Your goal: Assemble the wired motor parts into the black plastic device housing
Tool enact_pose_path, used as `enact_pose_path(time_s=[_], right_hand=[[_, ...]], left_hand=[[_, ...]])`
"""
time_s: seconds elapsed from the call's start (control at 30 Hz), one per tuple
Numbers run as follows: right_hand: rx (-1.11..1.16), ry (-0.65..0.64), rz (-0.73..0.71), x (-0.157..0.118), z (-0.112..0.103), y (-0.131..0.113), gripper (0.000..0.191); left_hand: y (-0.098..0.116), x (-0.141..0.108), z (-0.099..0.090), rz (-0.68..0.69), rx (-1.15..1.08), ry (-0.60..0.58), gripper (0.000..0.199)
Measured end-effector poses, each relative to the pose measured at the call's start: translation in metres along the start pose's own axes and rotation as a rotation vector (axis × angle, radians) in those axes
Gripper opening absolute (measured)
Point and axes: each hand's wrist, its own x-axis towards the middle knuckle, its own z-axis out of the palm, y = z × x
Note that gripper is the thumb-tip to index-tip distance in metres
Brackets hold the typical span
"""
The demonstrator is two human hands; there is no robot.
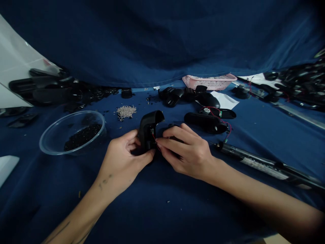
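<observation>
In the middle of the view, my left hand [129,149] grips a black curved plastic housing [146,130], its hollow side turned to the right. Inside the hollow, a thin red wire and small parts show. My right hand [186,149] is closed close beside the opening, fingertips pinched at the wire's end and touching a dark part largely hidden behind the fingers. What that dark part is I cannot make out. To the right of my right hand lies a long black electric screwdriver [254,162] with a pale label, its bit pointing left.
A clear plastic tub [72,132] of small black pieces stands left. Behind it is a pile of silver screws [126,112]. Black housings [205,122] with red wires lie right of centre, before a pink basket [209,83]. Dark parts crowd both far sides; a blue cloth hangs behind.
</observation>
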Motion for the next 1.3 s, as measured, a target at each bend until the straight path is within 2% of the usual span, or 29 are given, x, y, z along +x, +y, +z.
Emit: enact_pose_path(time_s=[0.2,0.4,0.5,0.57,0.8,0.97,1.13,1.3], right_hand=[[-0.099,-0.078,-0.067,-0.003,0.004,0.004,0.021],[-0.159,-0.179,-0.104,-0.001,0.004,-0.001,0.032],[-0.164,-0.216,-0.136,0.0,0.001,-0.004,0.034],[-0.163,-0.24,-0.143,0.001,0.0,-0.005,0.034],[-0.099,-0.237,-0.154,0.003,0.002,-0.006,0.034],[-0.054,-0.241,-0.163,0.008,0.004,-0.01,0.04],[-0.048,-0.231,-0.164,0.01,0.006,-0.015,0.039],[-0.084,-0.238,-0.182,0.008,0.008,-0.019,0.036]], left_hand=[[0.0,-0.004,0.004,-0.026,0.068,-0.007,0.029],[-0.003,-0.006,0.004,0.025,0.198,-0.013,0.021],[-0.004,-0.009,0.004,0.057,0.243,0.01,0.012],[-0.004,-0.011,0.005,0.081,0.279,0.036,0.014],[0.001,-0.02,0.01,0.146,0.447,0.098,0.008],[0.003,-0.024,0.009,0.175,0.553,0.143,0.014],[0.003,-0.028,0.014,0.202,0.61,0.191,0.04],[0.004,-0.031,0.02,0.211,0.601,0.233,0.055]])
